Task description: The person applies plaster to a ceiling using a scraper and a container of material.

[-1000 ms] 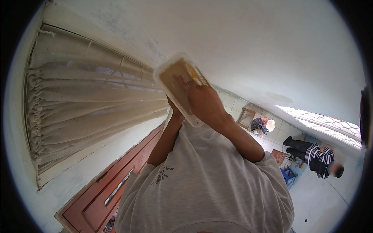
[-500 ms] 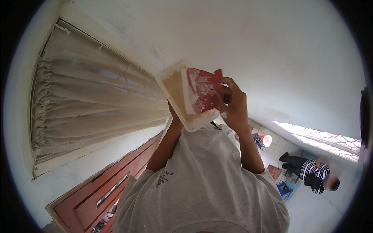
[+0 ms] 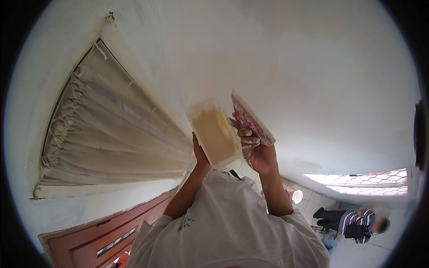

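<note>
My left hand (image 3: 200,152) grips a shallow, off-white rectangular tray (image 3: 213,136) by its left side, fingers mostly hidden behind it. Beige shows across the tray, with a yellowish patch near its upper right edge. In my right hand (image 3: 258,152) is a red plastic putty spreader (image 3: 247,118) smeared with white paste. It is tilted nearly edge-on, just right of the tray and apart from it. White paste also coats my right fingers, which are curled at the spreader's lower part.
A pale wall (image 3: 313,89) rises ahead. At left hangs a gathered beige curtain (image 3: 111,129) in a window frame, above a reddish-brown door (image 3: 85,241). Lower right are a bucket (image 3: 295,195), a person in a striped top (image 3: 353,223) and a bright grille opening (image 3: 362,182).
The spreader has moved from over the tray to its right and turned from face-on to nearly edge-on. More of the tray's inside shows. My view has shifted slightly.
</note>
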Available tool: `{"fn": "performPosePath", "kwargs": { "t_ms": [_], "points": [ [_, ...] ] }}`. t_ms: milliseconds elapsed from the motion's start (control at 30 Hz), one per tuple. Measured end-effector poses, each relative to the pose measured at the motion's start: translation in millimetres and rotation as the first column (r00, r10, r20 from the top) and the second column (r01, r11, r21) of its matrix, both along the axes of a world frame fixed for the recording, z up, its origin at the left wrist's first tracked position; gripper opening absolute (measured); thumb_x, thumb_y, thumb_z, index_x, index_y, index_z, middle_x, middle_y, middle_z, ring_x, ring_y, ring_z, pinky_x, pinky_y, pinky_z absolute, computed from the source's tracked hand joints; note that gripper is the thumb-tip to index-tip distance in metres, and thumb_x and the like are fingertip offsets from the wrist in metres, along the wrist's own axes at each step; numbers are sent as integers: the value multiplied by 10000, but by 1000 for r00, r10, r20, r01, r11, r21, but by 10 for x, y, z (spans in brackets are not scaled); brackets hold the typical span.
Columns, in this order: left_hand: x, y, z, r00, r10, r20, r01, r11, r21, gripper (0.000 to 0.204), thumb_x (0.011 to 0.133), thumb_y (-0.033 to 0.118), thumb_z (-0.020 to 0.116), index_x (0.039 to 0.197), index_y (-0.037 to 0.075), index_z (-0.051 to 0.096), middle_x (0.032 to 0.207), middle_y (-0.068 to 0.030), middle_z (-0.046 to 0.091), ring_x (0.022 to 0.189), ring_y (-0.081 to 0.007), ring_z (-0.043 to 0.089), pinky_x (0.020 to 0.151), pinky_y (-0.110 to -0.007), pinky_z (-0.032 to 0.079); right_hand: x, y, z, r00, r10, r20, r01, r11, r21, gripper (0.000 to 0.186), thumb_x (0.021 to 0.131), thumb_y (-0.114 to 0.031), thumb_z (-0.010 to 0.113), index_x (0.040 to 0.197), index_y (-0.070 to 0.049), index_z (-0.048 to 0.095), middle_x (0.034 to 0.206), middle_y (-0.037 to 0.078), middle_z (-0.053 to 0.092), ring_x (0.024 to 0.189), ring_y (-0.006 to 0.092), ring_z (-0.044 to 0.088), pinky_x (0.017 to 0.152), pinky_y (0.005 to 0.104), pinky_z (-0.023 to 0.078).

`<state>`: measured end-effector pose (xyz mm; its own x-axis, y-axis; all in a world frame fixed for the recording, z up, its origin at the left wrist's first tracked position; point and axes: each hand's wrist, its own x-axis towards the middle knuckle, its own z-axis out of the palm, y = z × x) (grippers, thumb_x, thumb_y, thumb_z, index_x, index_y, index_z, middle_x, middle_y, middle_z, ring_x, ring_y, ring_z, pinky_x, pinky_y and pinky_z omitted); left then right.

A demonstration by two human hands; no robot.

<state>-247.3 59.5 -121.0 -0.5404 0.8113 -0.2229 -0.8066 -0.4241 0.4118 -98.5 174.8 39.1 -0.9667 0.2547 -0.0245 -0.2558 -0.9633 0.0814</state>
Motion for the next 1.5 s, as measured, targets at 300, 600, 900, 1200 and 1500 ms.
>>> {"fn": "performPosePath", "kwargs": {
  "t_ms": [300, 600, 900, 1200, 1500],
  "points": [
    [-41, -124, 392, 995, 58, 87, -50, 995, -89, 698, 1014, 659, 402, 1540, 201, 403, 1458, -39, 528, 1335, -244, 528, 1116, -449, 448, -355, -70, 561, 917, -345, 199, 148, 759, 634, 556, 1056, -126, 507, 1561, -29, 296, 1339, 109, 592, 1164, 179, 633, 871, 332, 596],
    [-597, 187, 750, 987, 158, -31, -150, 974, 169, 728, 996, 703, 397, 1549, 229, 384, 1489, -31, 491, 1374, -232, 473, 1133, -431, 418, -1055, 536, 2364, 609, -469, -639, 119, -743, 658, 270, 1006, -3, 555, 1274, 11, 586, 984, 108, 671, 822, 173, 629, 741, 302, 495],
    [-586, 255, 939, 989, 145, -29, -137, 975, 174, 716, 1011, 685, 389, 1546, 211, 370, 1491, -22, 479, 1365, -216, 476, 1123, -402, 426, -2319, 846, 3967, 436, 297, -850, -569, -640, -516, 384, 902, -20, 602, 1276, -92, 647, 1150, 110, 685, 1104, 270, 644, 951, 401, 531],
    [-422, 156, 526, 994, 85, 69, -95, 982, 161, 702, 1016, 670, 390, 1539, 202, 384, 1473, -25, 498, 1352, -216, 489, 1114, -401, 433, -2289, 1225, 1969, 753, 311, -580, -243, -687, -684, 450, 852, -145, 618, 1250, 64, 601, 1122, 150, 604, 1112, 290, 599, 851, 378, 603],
    [-479, 227, 599, 997, 82, -10, -78, 976, 202, 733, 1018, 697, 335, 1547, 189, 348, 1503, -48, 455, 1383, -242, 457, 1126, -426, 428, -2019, 721, 2607, 754, 107, -648, -268, -850, -453, 631, 867, 8, 562, 1465, -191, 520, 1194, 54, 678, 1011, 233, 630, 854, 438, 488]
  ]
}}
